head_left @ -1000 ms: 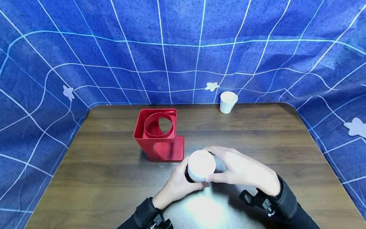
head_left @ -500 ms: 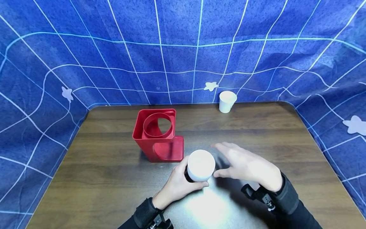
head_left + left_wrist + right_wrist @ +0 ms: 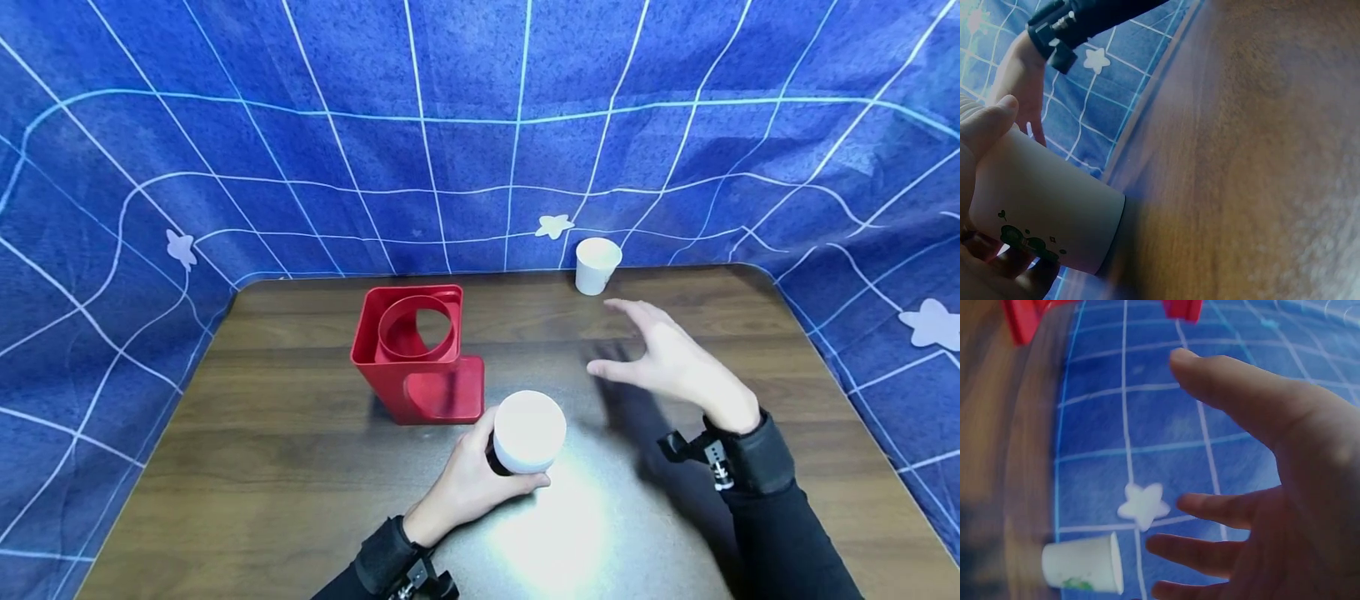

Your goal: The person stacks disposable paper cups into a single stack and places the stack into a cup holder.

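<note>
My left hand [image 3: 472, 471] grips a white paper cup [image 3: 528, 429], thumb on the near side and fingers round the far side. In the left wrist view this cup [image 3: 1054, 200] bears a green print; its top looks plain white in the head view, so I cannot tell what is inside. My right hand [image 3: 667, 350] is held over the table, fingers spread and thumb apart, touching nothing. Beyond its fingertips, a second white paper cup [image 3: 597, 267] stands at the table's back edge, also with a green print [image 3: 1077, 584].
A red plastic stand [image 3: 412, 375], with a round ring in its square top and a low base plate, is left of centre on the wooden table [image 3: 285, 467]. Blue cloth [image 3: 480, 150] with white lines and stars hangs behind and along the sides.
My right hand has let go of the near cup and moved right and forward, closer to the far cup. The left hand keeps its grip in about the same place.
</note>
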A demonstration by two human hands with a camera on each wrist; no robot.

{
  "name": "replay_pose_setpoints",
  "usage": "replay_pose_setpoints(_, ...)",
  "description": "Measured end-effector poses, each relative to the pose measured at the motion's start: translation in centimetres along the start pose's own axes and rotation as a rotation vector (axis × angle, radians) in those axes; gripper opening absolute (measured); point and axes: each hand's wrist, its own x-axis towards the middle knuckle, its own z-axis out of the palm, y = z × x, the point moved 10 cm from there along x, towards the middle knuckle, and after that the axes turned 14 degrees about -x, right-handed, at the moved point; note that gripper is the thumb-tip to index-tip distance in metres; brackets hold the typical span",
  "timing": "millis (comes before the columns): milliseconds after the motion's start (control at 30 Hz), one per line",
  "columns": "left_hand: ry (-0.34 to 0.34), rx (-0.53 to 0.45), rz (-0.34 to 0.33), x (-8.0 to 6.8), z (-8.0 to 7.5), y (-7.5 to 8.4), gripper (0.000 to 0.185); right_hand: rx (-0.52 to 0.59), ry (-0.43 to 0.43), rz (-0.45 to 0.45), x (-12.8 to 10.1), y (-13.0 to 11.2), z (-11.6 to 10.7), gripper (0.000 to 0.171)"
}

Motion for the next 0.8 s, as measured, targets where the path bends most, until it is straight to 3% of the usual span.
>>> replay_pose_setpoints(200,0.002,0.0,-0.003,0.0,0.0,0.0,0.085,0.043,0.034,0.088,1.7,3.1,0.0,0.097)
replay_pose_setpoints(467,0.003,-0.004,-0.016,-0.1,0.0,0.0,0.083,0.22,0.14,0.257,4.5,7.5,0.8,0.101)
replay_pose_setpoints(600,0.01,0.002,-0.016,-0.1,0.0,0.0,0.082,0.247,0.211,0.313,6.0,8.9,1.0,0.107)
replay_pose_setpoints(800,0.011,0.004,-0.005,-0.1,-0.2,0.1,0.082,0.315,0.246,0.391,7.6,9.9,1.9,0.116)
